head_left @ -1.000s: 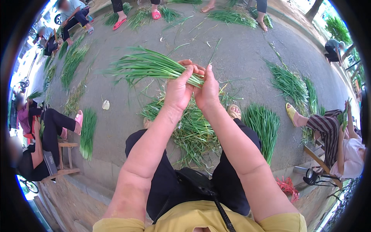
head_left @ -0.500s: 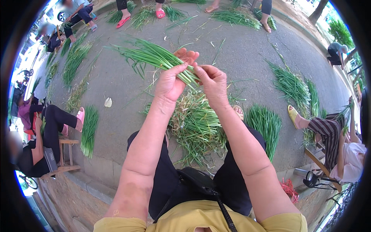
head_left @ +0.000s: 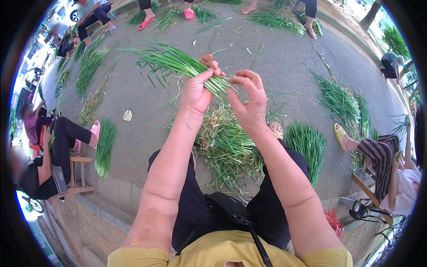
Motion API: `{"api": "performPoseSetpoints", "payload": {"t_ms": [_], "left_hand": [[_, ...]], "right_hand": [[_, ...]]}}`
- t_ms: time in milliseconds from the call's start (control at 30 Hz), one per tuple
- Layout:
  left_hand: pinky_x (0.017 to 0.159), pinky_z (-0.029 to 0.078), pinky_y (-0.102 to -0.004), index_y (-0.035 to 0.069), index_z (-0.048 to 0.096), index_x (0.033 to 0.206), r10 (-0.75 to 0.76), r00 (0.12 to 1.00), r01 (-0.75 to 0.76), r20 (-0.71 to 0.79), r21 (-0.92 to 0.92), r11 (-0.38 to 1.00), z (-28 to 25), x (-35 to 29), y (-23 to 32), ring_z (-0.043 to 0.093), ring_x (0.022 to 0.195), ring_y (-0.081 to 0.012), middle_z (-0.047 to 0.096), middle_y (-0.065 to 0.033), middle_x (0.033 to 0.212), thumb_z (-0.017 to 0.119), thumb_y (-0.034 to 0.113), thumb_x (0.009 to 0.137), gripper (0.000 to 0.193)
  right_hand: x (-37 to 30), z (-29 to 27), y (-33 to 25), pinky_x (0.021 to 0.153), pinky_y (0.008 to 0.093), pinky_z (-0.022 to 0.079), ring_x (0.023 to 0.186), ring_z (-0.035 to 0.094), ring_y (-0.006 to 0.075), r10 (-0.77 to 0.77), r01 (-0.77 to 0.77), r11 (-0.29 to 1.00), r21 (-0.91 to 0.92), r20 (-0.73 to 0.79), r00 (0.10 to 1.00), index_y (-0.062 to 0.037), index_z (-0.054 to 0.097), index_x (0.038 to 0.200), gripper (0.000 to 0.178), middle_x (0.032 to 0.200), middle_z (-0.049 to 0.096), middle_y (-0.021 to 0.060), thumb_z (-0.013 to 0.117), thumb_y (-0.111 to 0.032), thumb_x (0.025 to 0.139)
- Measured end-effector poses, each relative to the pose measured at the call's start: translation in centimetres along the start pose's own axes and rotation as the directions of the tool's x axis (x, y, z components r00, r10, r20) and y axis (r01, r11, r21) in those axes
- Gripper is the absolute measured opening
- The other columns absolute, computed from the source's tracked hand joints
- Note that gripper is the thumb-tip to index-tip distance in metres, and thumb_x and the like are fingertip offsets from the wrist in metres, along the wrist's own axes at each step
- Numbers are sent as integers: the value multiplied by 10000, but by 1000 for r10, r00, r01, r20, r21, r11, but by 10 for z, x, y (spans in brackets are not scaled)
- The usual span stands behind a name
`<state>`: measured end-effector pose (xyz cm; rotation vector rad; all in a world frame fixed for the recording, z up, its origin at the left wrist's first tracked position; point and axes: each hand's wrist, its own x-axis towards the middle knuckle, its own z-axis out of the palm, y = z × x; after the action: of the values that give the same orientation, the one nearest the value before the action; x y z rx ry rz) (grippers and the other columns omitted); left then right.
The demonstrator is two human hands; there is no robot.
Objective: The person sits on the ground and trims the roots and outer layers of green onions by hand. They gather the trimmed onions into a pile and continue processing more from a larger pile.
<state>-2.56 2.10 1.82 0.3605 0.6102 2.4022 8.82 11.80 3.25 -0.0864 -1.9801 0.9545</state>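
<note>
Thin green onions (head_left: 178, 63) fill my left hand (head_left: 200, 91) in a loose bunch, held above the ground. Its fingers wrap the pale stems, and the leaves fan out to the far left. My right hand (head_left: 249, 100) reaches the cut-looking stem ends, its thumb and forefinger curled in a pinch around a stem tip there. Just below the hands, between my knees, lies a heap of tangled green onions (head_left: 227, 142) with dry, yellowed leaves mixed in. A neater pile of green onions (head_left: 307, 149) rests beside my right foot.
More bundles lie on the grey pavement (head_left: 147, 142), including one at the left (head_left: 105, 149) and one at the right (head_left: 336, 100). Several people sit around on low stools (head_left: 80, 171). Red plastic string (head_left: 333, 222) is by my right side. A black bag (head_left: 227, 207) sits on my lap.
My right hand has shifted slightly right, its forefinger lifting and arching more away from the thumb. The left hand still grips the bunch in nearly the same place.
</note>
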Motion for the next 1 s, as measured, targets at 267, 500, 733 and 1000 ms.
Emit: {"api": "performPoseSetpoints", "payload": {"t_ms": [267, 500, 733, 1000], "left_hand": [[860, 487, -364, 7, 456, 1192, 69, 997, -68, -14, 106, 992, -1, 1, -7, 552, 823, -168, 552, -81, 941, 542, -61, 850, 359], [838, 486, -349, 14, 458, 1196, 117, 993, -121, 30, 198, 973, 11, -4, -12, 542, 797, -144, 552, -60, 918, 588, 4, 861, 359], [779, 460, -352, 34, 500, 1109, 84, 996, -84, -37, -4, 996, -2, -2, 4, 486, 710, -129, 520, -39, 840, 575, 105, 906, 228], [771, 457, -356, 42, 518, 1068, 38, 999, -39, -16, -96, 995, -9, 1, 12, 475, 696, -135, 513, -43, 840, 544, 94, 920, 159]], "right_hand": [[-5, 5, 3, 809, 377, 383, 859, 557, 228, 32, 11, 972, -233, 180, 983, -111, 691, 855, 200, 872, 589, 41, 746, -182, 676], [1, 7, 3, 740, 378, 433, 806, 586, 257, 317, -329, 944, -7, 291, 903, -59, 676, 854, 193, 813, 590, 86, 725, -192, 723], [3, -4, 2, 730, 377, 467, 792, 587, 295, 304, -313, 949, -48, 413, 858, 3, 608, 877, 171, 812, 577, 130, 658, -138, 795], [11, -17, 29, 731, 317, 471, 826, 614, 188, 434, -477, 850, 224, 215, 875, -8, 593, 1037, 241, 961, 628, 87, 547, -205, 905]]}}
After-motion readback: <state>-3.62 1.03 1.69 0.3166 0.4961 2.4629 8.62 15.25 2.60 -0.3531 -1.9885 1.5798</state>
